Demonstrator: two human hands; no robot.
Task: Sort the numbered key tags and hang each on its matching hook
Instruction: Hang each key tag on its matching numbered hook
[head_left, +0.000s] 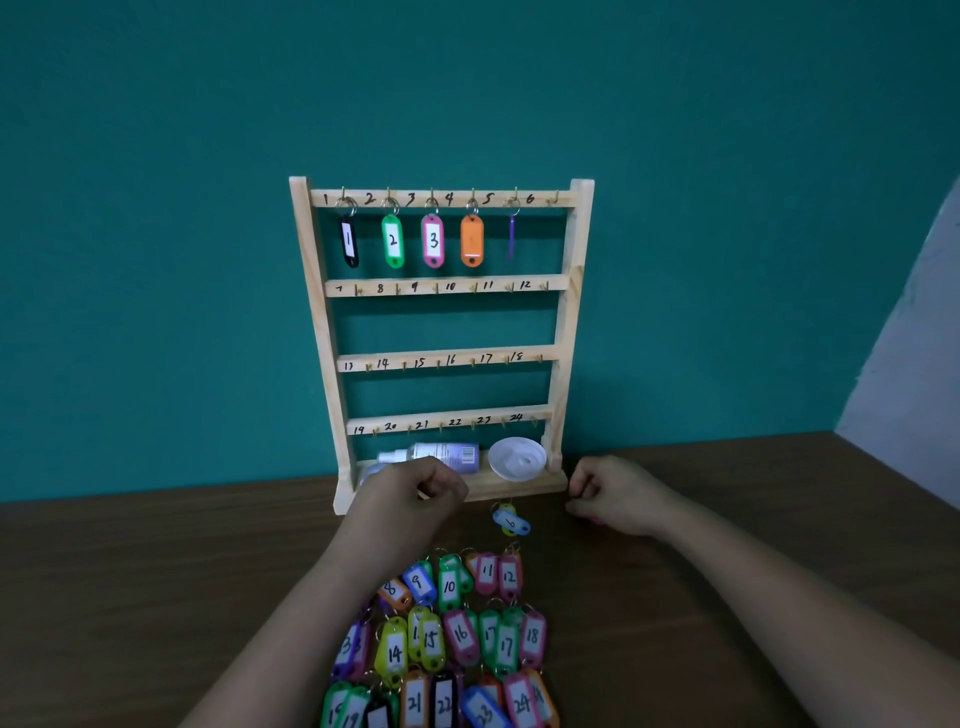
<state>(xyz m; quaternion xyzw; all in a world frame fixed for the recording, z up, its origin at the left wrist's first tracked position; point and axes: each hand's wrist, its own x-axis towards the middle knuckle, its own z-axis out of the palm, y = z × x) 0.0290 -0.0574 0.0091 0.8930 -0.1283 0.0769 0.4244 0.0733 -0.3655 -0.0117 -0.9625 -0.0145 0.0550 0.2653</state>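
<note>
Your left hand (415, 491) sits with its fingers curled in and its knuckles toward the camera, and the view does not show whether that grip pinches anything. The same goes for your right hand (610, 499): the fingers are folded under, there is a hint of pink beneath them, and it cannot be told whether they hold something. Both hands are low over the dark brown wooden desk (156, 597), near its far edge. Between them, touched by neither, lies the blue plastic key tag marked 6 (511, 521), resting across a yellow plastic tag (506, 509) just in front of the base of the pale wooden four-rail hook rack (566, 332). Judging by the rack, you are on the top rail. Hooks 1 to 5 each carry a tag, the last being a purple tag hanging edge-on (511, 239), and the small brass hook numbered 6 (556, 197) at the right end is bare. The next move calls for a pinch on the blue tag's ring, lifting it clear of the yellow one, then threading the ring over that last top hook without knocking the purple tag beside it. The remaining coloured tags in numbered rows (449, 587) lie toward the near edge of the desk, apart from both hands.
</note>
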